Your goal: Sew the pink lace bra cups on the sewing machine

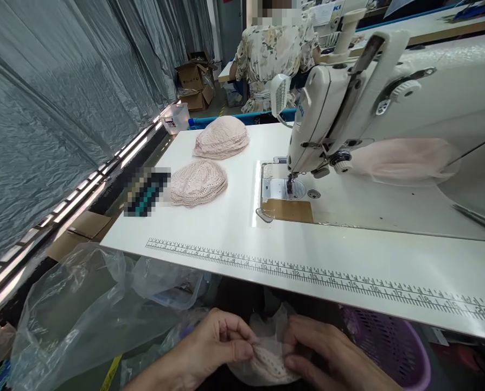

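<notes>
Below the table's front edge, both my hands hold one piece of thin, pale pink fabric (267,361) with small eyelet holes and a sheer border. My left hand (214,347) pinches its left side between thumb and fingers. On the other side, my right hand (324,347) grips it with bent fingers, which partly hide the cloth. Two stacks of similar pale pink eyelet pieces lie on the white table: a nearer stack (199,183) and a farther stack (221,137). A white sewing machine (319,117) stands at the right, its needle area above a metal plate.
A printed ruler (307,274) runs along the table edge (226,239). Sheer pink cloth (405,160) lies under the machine arm, near scissors (476,220). Below are a purple basket (405,347) and a clear plastic bag (80,320). A person (273,60) sits beyond the table.
</notes>
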`<act>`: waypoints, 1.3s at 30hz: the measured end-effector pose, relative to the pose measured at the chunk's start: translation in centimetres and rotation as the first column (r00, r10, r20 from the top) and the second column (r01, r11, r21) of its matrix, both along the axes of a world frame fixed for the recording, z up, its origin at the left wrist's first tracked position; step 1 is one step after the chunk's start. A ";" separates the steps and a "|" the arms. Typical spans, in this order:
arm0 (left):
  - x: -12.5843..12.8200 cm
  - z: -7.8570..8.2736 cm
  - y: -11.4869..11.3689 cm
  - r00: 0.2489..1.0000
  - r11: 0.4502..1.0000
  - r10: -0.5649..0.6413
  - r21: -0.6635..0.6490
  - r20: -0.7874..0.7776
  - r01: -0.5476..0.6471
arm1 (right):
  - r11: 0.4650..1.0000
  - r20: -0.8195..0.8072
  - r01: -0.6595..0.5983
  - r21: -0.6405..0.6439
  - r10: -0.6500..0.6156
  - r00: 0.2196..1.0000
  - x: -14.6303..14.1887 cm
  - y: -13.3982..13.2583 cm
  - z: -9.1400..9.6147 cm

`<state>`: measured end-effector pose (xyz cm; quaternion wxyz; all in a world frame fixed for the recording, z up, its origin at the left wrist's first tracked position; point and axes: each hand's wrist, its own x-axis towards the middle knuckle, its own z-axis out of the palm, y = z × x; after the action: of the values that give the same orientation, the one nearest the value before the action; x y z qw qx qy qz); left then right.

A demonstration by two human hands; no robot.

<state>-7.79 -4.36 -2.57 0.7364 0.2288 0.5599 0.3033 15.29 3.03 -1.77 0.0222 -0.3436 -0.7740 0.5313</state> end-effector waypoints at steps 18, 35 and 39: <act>-2.0 1.9 -0.2 0.991 0.993 -0.050 0.104 -0.124 0.063 | 0.981 -0.038 -0.088 -0.171 0.083 0.996 -1.5 0.6 -0.3; -0.7 1.7 1.2 0.933 0.946 -0.304 0.058 -0.192 0.320 | 0.965 -0.129 -0.197 -0.175 0.176 0.976 -1.2 1.6 -0.5; -1.1 1.4 0.7 0.948 0.959 -0.261 0.061 -0.182 0.276 | 0.975 -0.070 -0.118 -0.186 0.107 0.992 -1.7 1.0 -0.6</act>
<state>-8.91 -3.70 -1.18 0.7093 0.3596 0.5713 0.2031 13.64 4.01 -2.32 -0.0176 -0.2836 -0.7370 0.6133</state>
